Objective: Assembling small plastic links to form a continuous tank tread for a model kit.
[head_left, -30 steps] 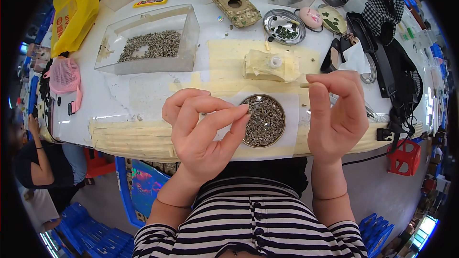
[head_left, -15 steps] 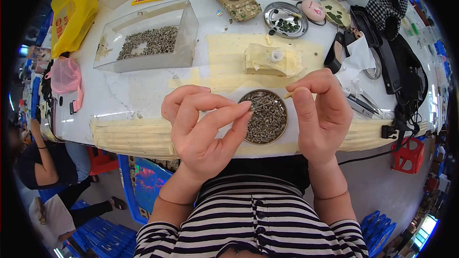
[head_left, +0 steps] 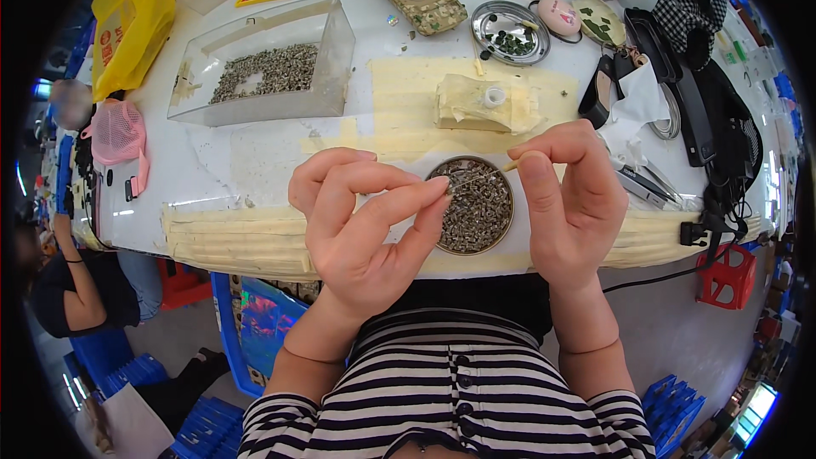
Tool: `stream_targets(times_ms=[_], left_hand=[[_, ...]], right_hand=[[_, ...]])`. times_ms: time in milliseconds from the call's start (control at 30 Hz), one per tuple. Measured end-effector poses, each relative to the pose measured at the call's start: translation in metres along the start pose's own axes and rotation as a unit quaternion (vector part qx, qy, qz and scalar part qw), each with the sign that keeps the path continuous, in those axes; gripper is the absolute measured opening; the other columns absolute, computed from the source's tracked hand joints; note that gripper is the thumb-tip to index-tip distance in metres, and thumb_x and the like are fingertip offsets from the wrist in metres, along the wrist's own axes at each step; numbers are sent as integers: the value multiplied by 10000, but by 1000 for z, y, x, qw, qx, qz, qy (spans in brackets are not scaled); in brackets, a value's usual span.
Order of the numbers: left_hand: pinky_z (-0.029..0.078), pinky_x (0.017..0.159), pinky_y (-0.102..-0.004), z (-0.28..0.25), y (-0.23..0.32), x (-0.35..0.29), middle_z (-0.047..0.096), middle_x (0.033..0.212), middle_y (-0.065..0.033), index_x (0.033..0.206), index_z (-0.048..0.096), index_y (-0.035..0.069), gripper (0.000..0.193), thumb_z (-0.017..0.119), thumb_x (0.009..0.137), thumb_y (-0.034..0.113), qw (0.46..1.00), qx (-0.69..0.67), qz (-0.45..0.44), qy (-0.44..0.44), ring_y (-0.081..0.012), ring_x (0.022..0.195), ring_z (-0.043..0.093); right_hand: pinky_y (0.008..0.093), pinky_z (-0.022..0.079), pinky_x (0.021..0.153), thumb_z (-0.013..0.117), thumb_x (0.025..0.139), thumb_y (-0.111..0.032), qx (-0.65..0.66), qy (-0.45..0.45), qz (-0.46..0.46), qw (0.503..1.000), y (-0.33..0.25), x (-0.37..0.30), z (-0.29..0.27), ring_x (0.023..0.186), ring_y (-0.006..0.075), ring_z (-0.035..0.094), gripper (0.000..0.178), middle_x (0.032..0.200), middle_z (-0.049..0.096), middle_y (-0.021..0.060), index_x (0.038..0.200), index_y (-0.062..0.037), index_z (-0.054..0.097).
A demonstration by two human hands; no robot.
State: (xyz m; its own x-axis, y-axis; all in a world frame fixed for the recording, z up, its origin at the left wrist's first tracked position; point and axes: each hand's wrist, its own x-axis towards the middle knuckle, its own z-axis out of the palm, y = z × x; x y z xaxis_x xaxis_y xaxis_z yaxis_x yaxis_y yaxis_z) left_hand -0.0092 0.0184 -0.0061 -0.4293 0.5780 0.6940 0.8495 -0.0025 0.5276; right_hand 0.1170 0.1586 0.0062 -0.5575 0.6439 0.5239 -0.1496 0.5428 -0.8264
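Note:
Over a round tin (head_left: 511,212) of small grey metal pieces (head_left: 473,219), my two hands face each other. Between the thumb and index finger of my right hand (head_left: 580,204) is a thin needle-like tool (head_left: 510,167) with a yellowish end. Its fine shaft reaches left toward my left fingertips. My left hand (head_left: 361,225) is pinched at thumb and fingers, its other fingers curled loosely. What lies in that pinch is too small and covered to name. Just beyond the tin stands a block wrapped in yellowish tape (head_left: 480,106), with a small white ring on top.
A clear box (head_left: 344,68) of similar metal pieces stands at the back left. Behind are a camouflage-patterned toy hull (head_left: 420,0) and a steel dish (head_left: 544,49) with small green parts. Tweezers (head_left: 659,180) lie right, a pink mesh scoop (head_left: 117,136) left. Another person (head_left: 81,285) sits far left.
The tool's fine shaft now shows as a line between my hands. Both hands have hardly moved. At the lower left, the other person's legs have shifted.

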Motion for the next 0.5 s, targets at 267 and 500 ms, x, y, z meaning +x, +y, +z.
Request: stream_targets(times_ms=[267, 500], left_hand=[[415, 847, -335, 1, -1, 0, 661, 872, 26, 899, 778, 133, 269, 848, 655, 42, 1000, -4, 5, 3, -240, 951, 524], [425, 862, -353, 1, -2, -2, 663, 871, 25, 912, 774, 137, 272, 838, 671, 25, 1000, -19, 5, 14, -245, 959, 520]], right_hand=[[263, 435, 693, 701, 901, -28, 54, 31, 48, 997, -1, -1, -3, 738, 130, 528, 54, 837, 625, 50, 908, 2, 657], [306, 411, 640, 755, 806, -21, -243, 88, -188, 948, 0, 39, -17, 704, 197, 531, 85, 776, 636, 19, 831, -60, 684]])
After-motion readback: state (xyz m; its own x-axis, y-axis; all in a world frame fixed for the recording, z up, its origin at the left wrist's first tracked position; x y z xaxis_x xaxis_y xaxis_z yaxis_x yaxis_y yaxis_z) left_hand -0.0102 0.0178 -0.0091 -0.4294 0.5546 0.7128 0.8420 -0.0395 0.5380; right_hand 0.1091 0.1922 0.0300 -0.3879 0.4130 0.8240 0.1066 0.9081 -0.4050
